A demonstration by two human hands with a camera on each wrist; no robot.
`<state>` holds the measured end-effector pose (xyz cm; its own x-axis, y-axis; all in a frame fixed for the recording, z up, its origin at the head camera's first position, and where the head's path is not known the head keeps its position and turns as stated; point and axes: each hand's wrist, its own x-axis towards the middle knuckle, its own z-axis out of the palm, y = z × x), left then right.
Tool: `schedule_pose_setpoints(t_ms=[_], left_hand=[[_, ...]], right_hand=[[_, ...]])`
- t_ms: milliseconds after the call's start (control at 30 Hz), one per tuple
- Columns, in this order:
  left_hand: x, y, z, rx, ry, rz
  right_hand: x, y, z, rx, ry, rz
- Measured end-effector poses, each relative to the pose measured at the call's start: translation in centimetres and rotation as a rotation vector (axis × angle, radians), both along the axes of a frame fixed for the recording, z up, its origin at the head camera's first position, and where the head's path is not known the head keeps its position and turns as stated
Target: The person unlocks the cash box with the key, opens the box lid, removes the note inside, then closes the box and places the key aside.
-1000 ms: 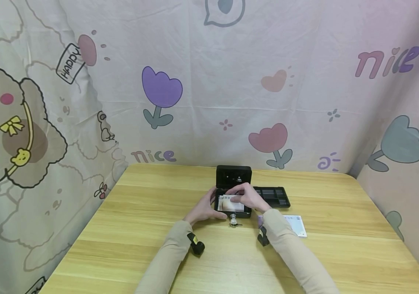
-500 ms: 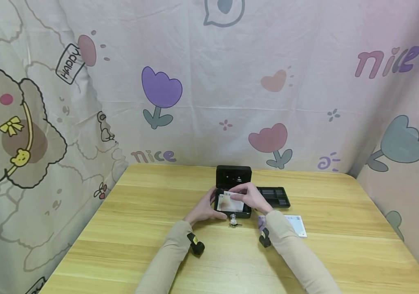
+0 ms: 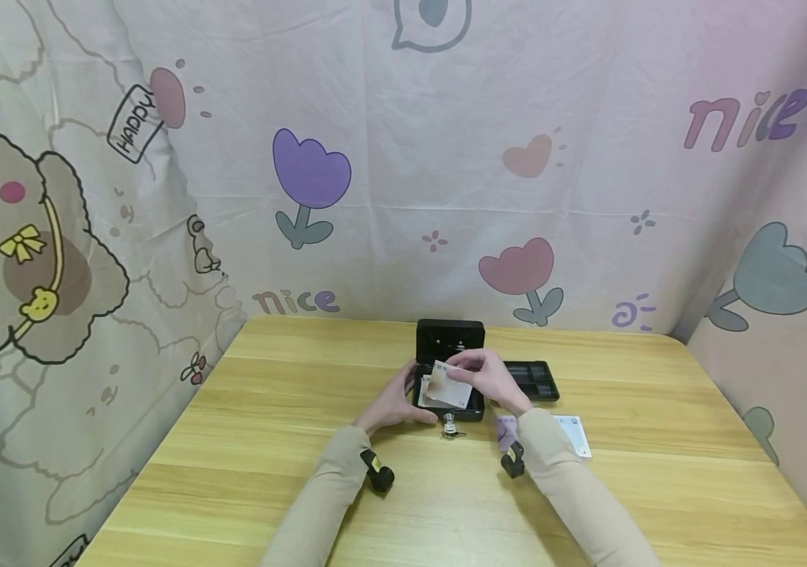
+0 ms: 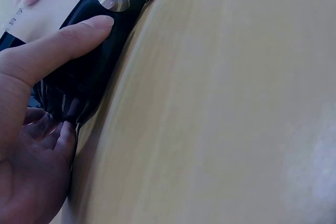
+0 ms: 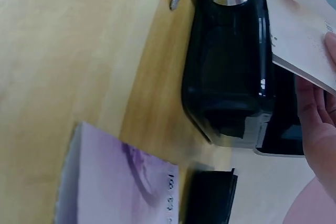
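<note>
A small black cash box (image 3: pixel 475 413) stands on the table with its lid (image 3: pixel 450 335) raised. A key with its ring (image 3: pixel 449 429) hangs from the lock on the front. My left hand (image 3: pixel 390 403) grips the box's left side, thumb along the front face beside the lock in the left wrist view. My right hand (image 3: pixel 490 379) pinches a stack of pale printed paper notes (image 3: pixel 449 389) between thumb and fingers, lifted at a tilt over the box opening. More pale paper (image 3: pixel 425 394) lies in the box under its left edge.
A black compartment tray (image 3: pixel 536 379) lies right of the box. Nearer the front, a purple note (image 3: pixel 506 429) and a pale blue note (image 3: pixel 573 435) lie partly under my right forearm. A printed cloth (image 3: pixel 389 157) hangs behind the table.
My right hand has drawn the stack of notes up and tilted it, uncovering paper at the left of the box. The left hand has stayed on the box.
</note>
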<state>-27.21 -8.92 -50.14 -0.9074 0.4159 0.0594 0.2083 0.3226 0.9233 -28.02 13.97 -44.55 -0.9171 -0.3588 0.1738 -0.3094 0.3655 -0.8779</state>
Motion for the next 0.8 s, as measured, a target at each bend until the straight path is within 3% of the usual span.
schedule_pose_setpoints(t_ms=[467,800], left_hand=[[-0.1,-0.1,-0.1,0.014,0.005,-0.006],[-0.1,0.0,0.0,0.009,-0.004,0.003]], right_hand=[[0.9,0.4,1.6,-0.044,0.043,-0.033],[1.9,1.7,2.2,-0.079,-0.009,-0.043]])
